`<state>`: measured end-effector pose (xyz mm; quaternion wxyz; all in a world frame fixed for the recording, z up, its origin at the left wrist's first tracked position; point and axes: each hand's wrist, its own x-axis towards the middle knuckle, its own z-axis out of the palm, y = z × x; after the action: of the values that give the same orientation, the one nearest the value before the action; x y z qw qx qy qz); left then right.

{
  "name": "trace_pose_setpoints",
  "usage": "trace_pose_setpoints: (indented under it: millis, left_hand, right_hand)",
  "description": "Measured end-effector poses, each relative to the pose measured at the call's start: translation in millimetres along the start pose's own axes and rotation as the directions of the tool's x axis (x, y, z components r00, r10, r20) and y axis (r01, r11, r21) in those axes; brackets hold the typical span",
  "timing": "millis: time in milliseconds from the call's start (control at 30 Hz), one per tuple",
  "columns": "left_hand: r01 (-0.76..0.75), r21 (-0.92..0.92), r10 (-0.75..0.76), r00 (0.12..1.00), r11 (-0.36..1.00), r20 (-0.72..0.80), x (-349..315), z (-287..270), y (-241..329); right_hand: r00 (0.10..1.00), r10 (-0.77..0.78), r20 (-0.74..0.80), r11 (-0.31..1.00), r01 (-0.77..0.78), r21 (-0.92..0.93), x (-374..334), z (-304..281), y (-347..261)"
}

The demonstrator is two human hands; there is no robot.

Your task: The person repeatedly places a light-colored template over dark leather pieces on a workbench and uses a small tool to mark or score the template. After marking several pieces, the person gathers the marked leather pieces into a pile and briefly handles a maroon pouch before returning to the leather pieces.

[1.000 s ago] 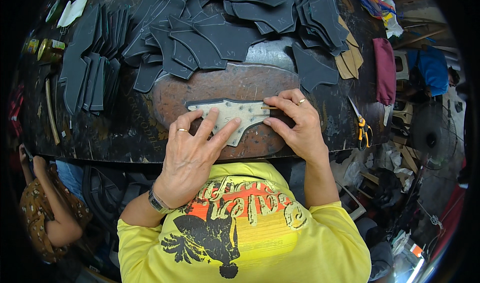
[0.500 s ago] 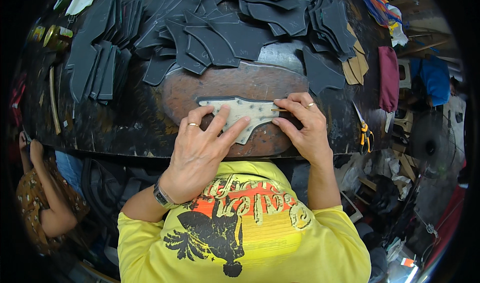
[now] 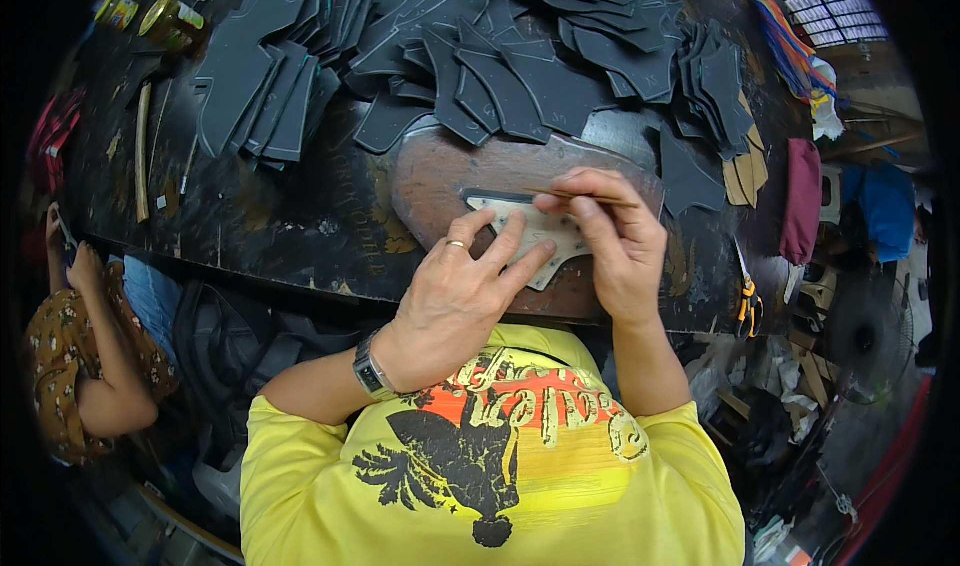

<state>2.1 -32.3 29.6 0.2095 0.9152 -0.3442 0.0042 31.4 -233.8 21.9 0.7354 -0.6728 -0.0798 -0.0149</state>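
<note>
A pale, flat template [image 3: 567, 237] with dark spots lies on a dark grey cut piece, whose edge shows along its top. Both rest on a brown oval board [image 3: 430, 181]. My left hand [image 3: 450, 286] presses on the template with its fingers spread. My right hand [image 3: 622, 251] pinches a thin brown stick-like tool [image 3: 608, 201], held nearly level over the template's upper right edge. The tool's tip points left; whether it touches the piece I cannot tell. My right fingers partly hide the template's right end.
Stacks of dark grey cut pieces [image 3: 520, 76] cover the table's far side. Yellow-handled scissors [image 3: 748, 301] and a maroon cloth-like item [image 3: 800, 201] lie at the right. A wooden stick [image 3: 143, 156] and jars [image 3: 172, 24] are at the left. Another person's arm [image 3: 110, 356] shows at far left.
My right hand has moved up from the template's right end to its upper edge, turning the tool to point left. My left hand stays on the template. The whole view has shifted.
</note>
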Motion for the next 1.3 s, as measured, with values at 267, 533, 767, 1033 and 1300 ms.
trace_pose_setpoints:
  millis: [267, 533, 767, 1033, 1300]
  left_hand:
    - [-0.004, -0.031, 0.002, 0.999, 0.999, -0.053, -0.3, 3.7, -2.2]
    - [0.013, -0.066, -0.016, 0.999, 0.998, -0.044, -0.4, 3.8, -3.3]
    - [0.013, -0.054, -0.014, 0.999, 0.998, -0.029, 1.9, 0.7, -3.0]
    - [-0.001, -0.003, 0.001, 1.0, 1.0, 0.011, 7.8, -7.1, -1.5]
    - [-0.025, 0.0, 0.025, 1.0, 1.0, 0.015, 12.0, -10.0, -1.2]
  right_hand:
    - [0.992, 0.0, 0.124, 1.0, 0.0, -0.003, 8.4, 14.1, 17.3]
    - [0.989, -0.041, 0.144, 0.982, 0.066, -0.175, 9.4, 15.4, 18.8]
    - [0.949, -0.158, 0.274, 0.772, 0.291, -0.565, 10.8, -8.1, -13.1]
    - [0.956, -0.278, 0.099, 0.781, 0.285, -0.556, 9.0, -0.4, -6.5]
    - [0.986, -0.097, -0.137, 0.954, 0.053, -0.294, -24.6, -42.9, -13.2]
